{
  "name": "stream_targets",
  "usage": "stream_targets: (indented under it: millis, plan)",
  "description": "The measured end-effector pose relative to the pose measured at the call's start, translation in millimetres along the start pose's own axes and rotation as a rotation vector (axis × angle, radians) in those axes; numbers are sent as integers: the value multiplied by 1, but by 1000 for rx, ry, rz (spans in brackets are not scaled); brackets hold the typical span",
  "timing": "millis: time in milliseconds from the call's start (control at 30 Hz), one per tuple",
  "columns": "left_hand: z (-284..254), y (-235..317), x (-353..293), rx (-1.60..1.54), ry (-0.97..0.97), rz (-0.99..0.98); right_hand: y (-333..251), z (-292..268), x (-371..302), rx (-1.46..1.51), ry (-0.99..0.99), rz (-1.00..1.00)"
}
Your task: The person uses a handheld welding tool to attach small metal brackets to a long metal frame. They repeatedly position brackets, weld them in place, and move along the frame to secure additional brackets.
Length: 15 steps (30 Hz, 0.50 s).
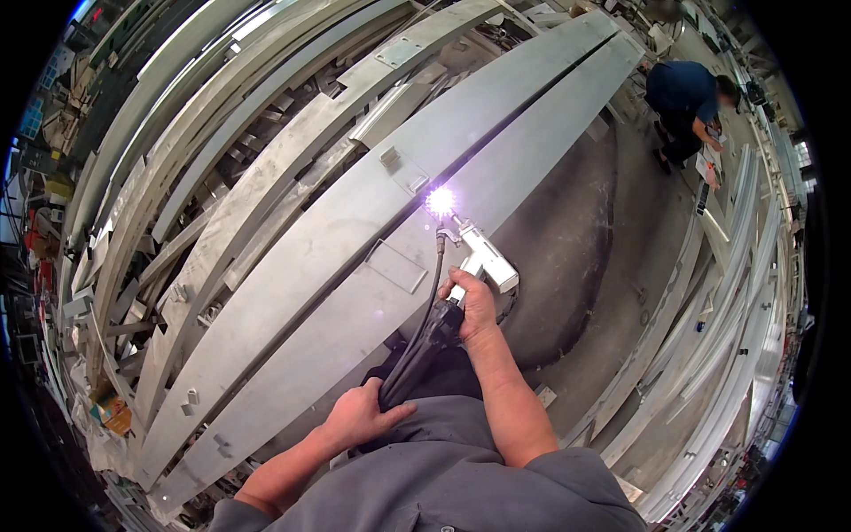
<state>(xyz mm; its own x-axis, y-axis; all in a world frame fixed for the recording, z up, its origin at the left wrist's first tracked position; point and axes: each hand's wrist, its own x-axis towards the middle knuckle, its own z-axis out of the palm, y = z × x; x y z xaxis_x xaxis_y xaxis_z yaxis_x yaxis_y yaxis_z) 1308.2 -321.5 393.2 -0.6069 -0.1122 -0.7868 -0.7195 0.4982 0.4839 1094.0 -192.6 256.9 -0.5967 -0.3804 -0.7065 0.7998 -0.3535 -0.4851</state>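
My right hand [476, 303] is closed round the grip of a white handheld welding gun [493, 263]. A bright violet-white glare [441, 202] burns at its tip, hiding the exact contact spot. The glare sits by the dark gap between two long grey metal plates, the left plate [306, 244] and the right plate [523, 173]. Black cables [417, 355] run from the gun down toward my body, and my left hand [365, 413] is wrapped round them near my waist. A thin rectangular wire loop [412, 288] rests on the right plate, below the glare.
Stacked long metal beams [257, 208] fill the left side, with offcuts among them. A small bracket [390, 160] stands on the left plate. At the upper right, a person in dark clothes [681, 93] bends over more long profiles [722, 293]. A dark hose [607, 253] curves across the floor.
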Motion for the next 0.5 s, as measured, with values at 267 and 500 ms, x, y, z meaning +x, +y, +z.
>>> stream_targets:
  millis: [267,500]
  plan:
    - [5,-3,-8,-2,10,-15,7,2,-6,-18,0,0]
    - [9,-7,-16,-20,-3,-20,9,0,-16,-7,-42,27]
